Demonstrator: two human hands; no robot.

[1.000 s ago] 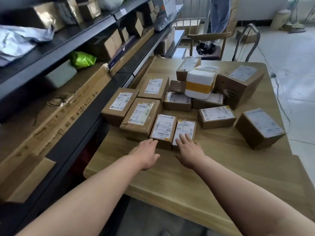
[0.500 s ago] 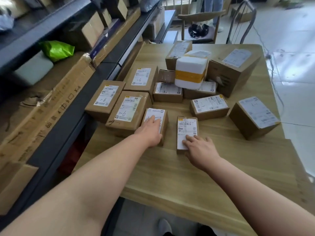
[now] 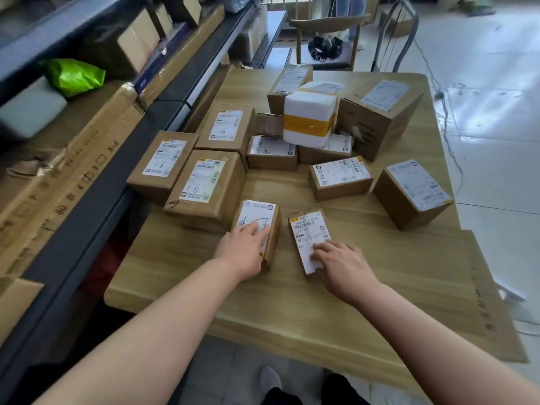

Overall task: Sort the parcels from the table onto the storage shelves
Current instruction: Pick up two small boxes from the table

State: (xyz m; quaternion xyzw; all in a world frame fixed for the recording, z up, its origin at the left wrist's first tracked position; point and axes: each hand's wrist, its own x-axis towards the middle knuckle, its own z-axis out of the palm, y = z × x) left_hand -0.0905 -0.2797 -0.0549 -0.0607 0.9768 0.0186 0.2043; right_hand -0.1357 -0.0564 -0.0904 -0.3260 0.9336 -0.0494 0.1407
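You are resting your left hand (image 3: 245,247) and right hand (image 3: 340,266), fingers flat, on two small boxes (image 3: 257,220) near the table's (image 3: 409,287) front edge; probably light, stiff: pinch their long sides.

A second earlier both hands hovered at the near ends of two small parcels lying side by side. Since then the left hand (image 3: 244,252) settled flat on the left small parcel (image 3: 257,226), and the right hand (image 3: 342,267) came down on the right small parcel (image 3: 309,241). The right one slid away from its neighbour, opening a gap of bare surface (image 3: 285,258) between them.
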